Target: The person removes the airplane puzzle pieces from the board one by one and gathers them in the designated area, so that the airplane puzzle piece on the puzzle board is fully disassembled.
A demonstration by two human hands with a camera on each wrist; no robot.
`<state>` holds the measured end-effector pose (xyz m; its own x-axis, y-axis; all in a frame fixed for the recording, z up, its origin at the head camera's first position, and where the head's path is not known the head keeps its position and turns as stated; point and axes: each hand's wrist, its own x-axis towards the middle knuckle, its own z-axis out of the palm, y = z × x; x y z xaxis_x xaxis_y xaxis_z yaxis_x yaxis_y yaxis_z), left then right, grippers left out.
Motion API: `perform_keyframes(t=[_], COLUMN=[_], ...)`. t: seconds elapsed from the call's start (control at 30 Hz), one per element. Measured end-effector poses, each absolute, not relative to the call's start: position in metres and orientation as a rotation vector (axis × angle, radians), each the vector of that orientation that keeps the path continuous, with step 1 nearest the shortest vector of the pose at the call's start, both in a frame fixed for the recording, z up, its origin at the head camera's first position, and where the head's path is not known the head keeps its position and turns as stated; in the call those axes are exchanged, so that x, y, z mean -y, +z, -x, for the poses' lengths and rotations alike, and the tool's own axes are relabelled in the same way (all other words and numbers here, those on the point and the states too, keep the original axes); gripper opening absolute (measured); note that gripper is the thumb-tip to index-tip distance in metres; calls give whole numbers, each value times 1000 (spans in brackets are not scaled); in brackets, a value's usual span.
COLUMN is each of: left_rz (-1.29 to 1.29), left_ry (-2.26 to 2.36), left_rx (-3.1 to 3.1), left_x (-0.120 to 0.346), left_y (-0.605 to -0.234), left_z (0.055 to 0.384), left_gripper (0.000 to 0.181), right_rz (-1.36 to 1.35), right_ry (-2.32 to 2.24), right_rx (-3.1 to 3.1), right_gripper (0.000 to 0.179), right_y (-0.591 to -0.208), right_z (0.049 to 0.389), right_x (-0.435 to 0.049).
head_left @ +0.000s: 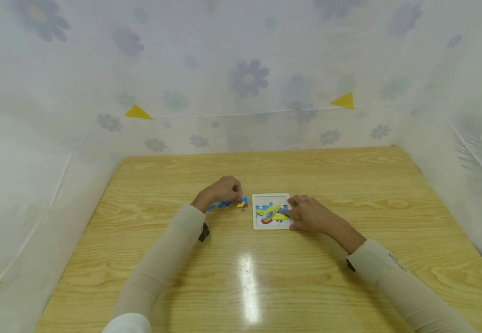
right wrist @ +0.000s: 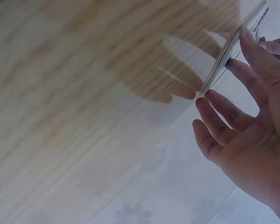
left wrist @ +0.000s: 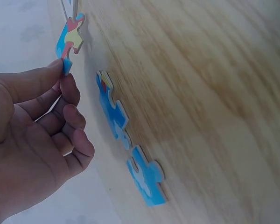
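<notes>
My left hand (head_left: 223,188) pinches a jigsaw puzzle piece (left wrist: 73,38) between thumb and index finger; it is blue and red with a yellow star. Below that hand, blue jigsaw pieces (left wrist: 147,179) lie on the table, one with a red and yellow corner. A pale-framed puzzle board (head_left: 271,227) with a partly assembled yellow airplane picture (head_left: 267,215) lies to the right. My right hand (head_left: 310,215) is at the board's right side, thumb and fingertips spread along the edge. Its index fingertip touches a blue part inside the frame.
The wood-grain table (head_left: 328,277) reflects a bright light near its front. Behind it and at both sides hangs a white flowered curtain (head_left: 224,134) with yellow triangles. A dark strap piece (head_left: 204,232) shows under the left sleeve.
</notes>
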<state>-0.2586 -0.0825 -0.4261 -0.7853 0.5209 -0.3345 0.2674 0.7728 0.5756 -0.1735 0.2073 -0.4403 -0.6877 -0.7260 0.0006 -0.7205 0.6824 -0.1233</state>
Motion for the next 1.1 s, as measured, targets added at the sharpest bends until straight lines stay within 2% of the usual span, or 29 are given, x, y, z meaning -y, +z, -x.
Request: perform_keyframes(t=[1.1], left_rz=[-604], left_ry=[621], left_rx=[-2510], left_x=[86], left_y=[-435], left_z=[263], left_gripper=[17], right_rz=[1160], right_ry=[-191], right_rx=[-2828], right_gripper=[45], right_y=[-443], right_z=[176], right_x=[-208])
